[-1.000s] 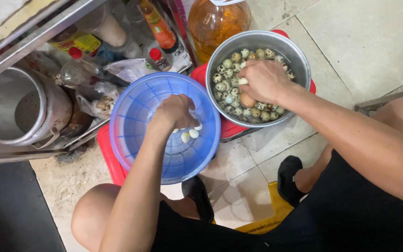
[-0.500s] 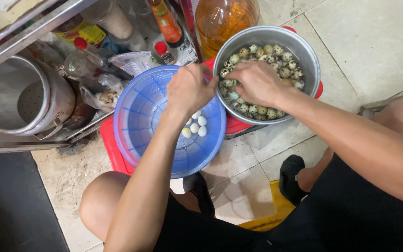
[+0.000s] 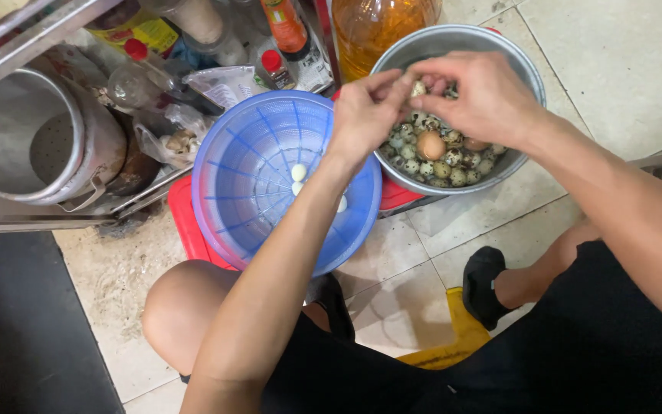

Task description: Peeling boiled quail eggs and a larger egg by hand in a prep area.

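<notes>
A metal bowl (image 3: 529,73) full of small speckled eggs (image 3: 444,167), with one larger brown egg (image 3: 430,145) among them, stands on a red stool. To its left a blue plastic colander (image 3: 247,180) holds a few peeled white eggs (image 3: 299,172). Over the bowl's left side my left hand (image 3: 365,111) and my right hand (image 3: 484,92) meet, both pinching one small speckled egg (image 3: 418,88) between the fingertips.
A large steel pot (image 3: 32,142) sits on a low shelf at the left, beside sauce bottles (image 3: 285,27) and plastic bags. A jug of amber oil (image 3: 377,27) stands behind the bowl. My knees and black slippers (image 3: 486,284) rest on the tiled floor.
My left hand has left the colander and moved right, up over the metal bowl. My right hand has lifted out of the eggs, and both hands now hold one egg together.
</notes>
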